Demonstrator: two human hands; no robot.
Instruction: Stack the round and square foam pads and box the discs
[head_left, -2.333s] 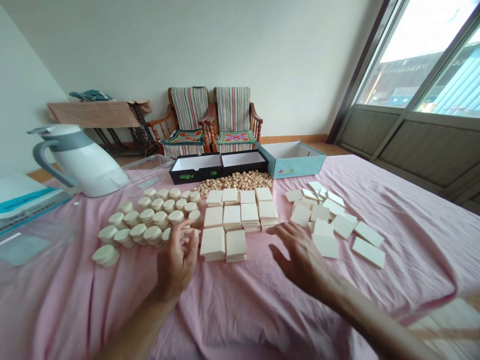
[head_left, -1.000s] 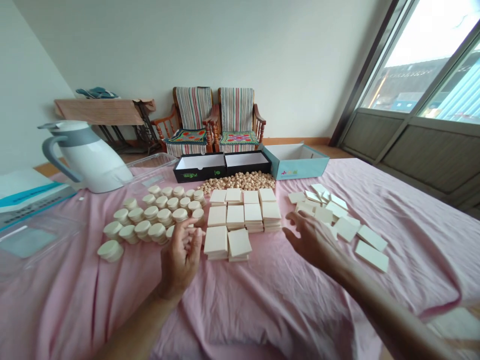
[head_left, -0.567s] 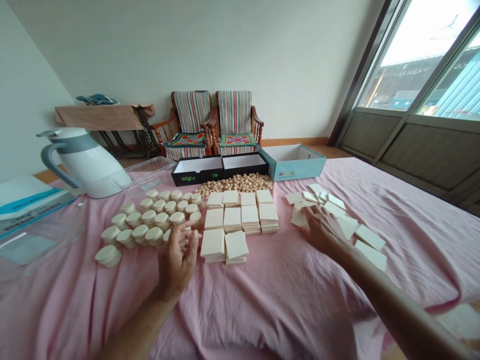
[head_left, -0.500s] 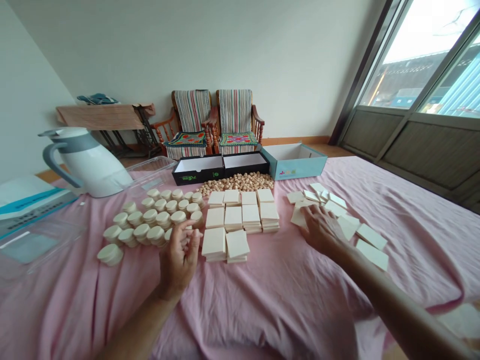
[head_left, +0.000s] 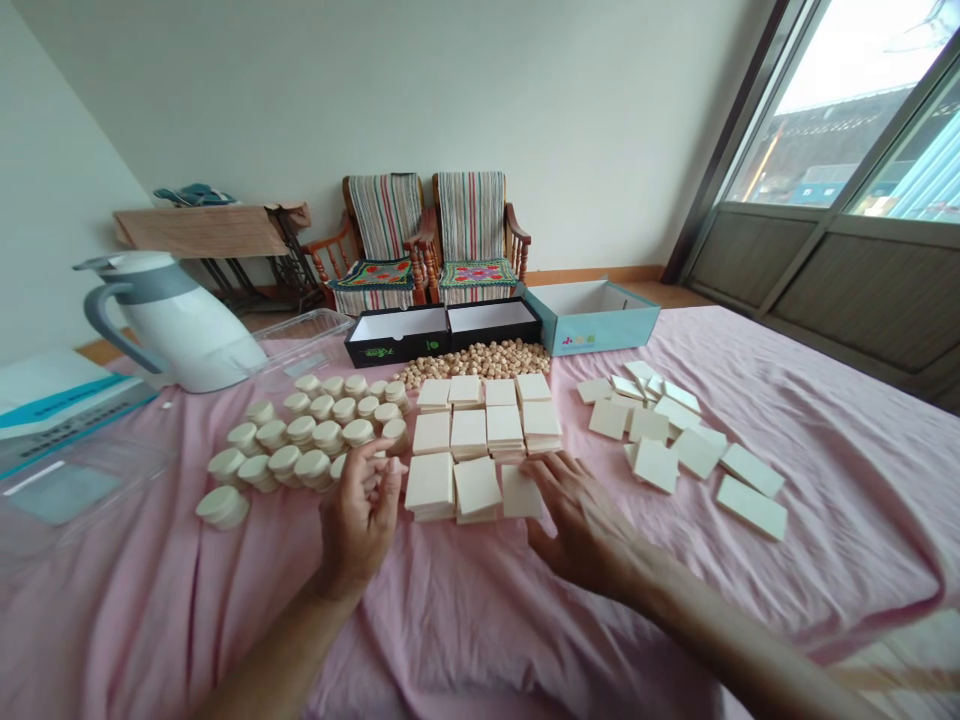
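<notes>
Cream square tiles stand in neat stacks (head_left: 480, 435) at the middle of the pink cloth (head_left: 525, 620). My right hand (head_left: 581, 520) lies beside them with its fingers spread, its fingertips touching a single square tile (head_left: 520, 492) laid at the right end of the front row. My left hand (head_left: 361, 510) rests on its edge just left of the front stacks, fingers loosely curled and apart, holding nothing. Loose square tiles (head_left: 675, 440) lie scattered to the right. Round cream discs (head_left: 307, 440) stand in short stacks to the left.
A heap of small wooden beads (head_left: 480, 360) lies behind the stacks, before two black boxes (head_left: 442, 335) and a teal box (head_left: 592, 318). A white jug (head_left: 176, 320) and clear plastic containers (head_left: 67, 480) stand at the left. Two striped chairs (head_left: 427, 240) are against the far wall.
My right hand went to the scattered tiles on the right, then came back left with one tile, which now lies at the right end of the front row. My left hand stayed put.
</notes>
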